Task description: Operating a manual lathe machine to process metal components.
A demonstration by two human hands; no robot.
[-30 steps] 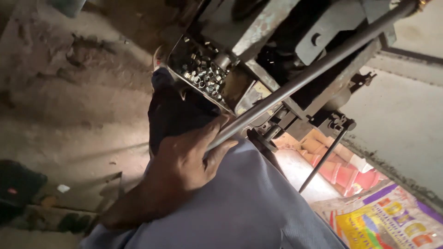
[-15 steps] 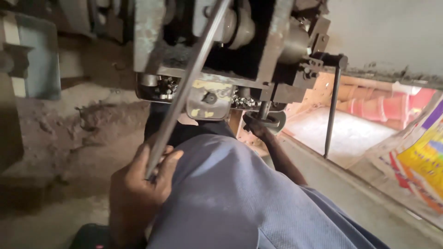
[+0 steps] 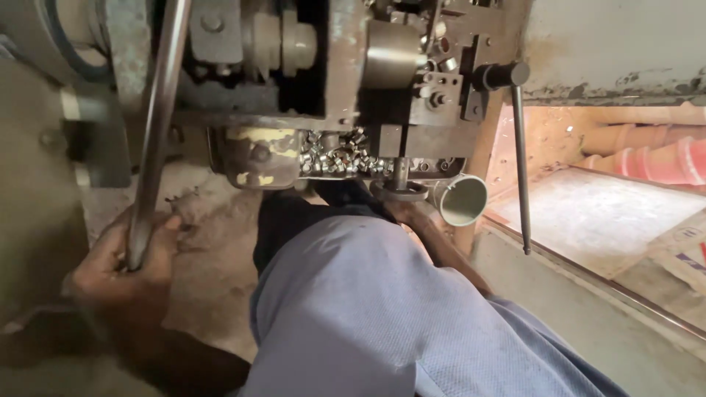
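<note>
My left hand [image 3: 125, 257] is closed around the lower end of a long steel lever bar [image 3: 158, 125] that rises steeply to the top of a heavy, worn metal press machine [image 3: 323, 66]. My right arm reaches forward over my lap, and my right hand [image 3: 412, 213] sits just under the machine's round tool head [image 3: 401, 192], partly hidden. Whether its fingers hold anything I cannot tell. A ledge on the machine carries several small shiny metal pieces [image 3: 342, 162]. My lap is covered by blue-grey cloth [image 3: 368, 309].
A short grey tube [image 3: 462, 200] juts out beside the tool head. A thin rod with a black knob [image 3: 521, 147] hangs down on the right. Orange-red stacked objects [image 3: 662, 158] and flat cardboard [image 3: 684, 250] lie at right. Dusty ground [image 3: 213, 242] lies below the machine.
The view has swung left and closer to the machine. The lever bar now stands steeper, with my left hand still gripping it. My right hand stays under the tool head.
</note>
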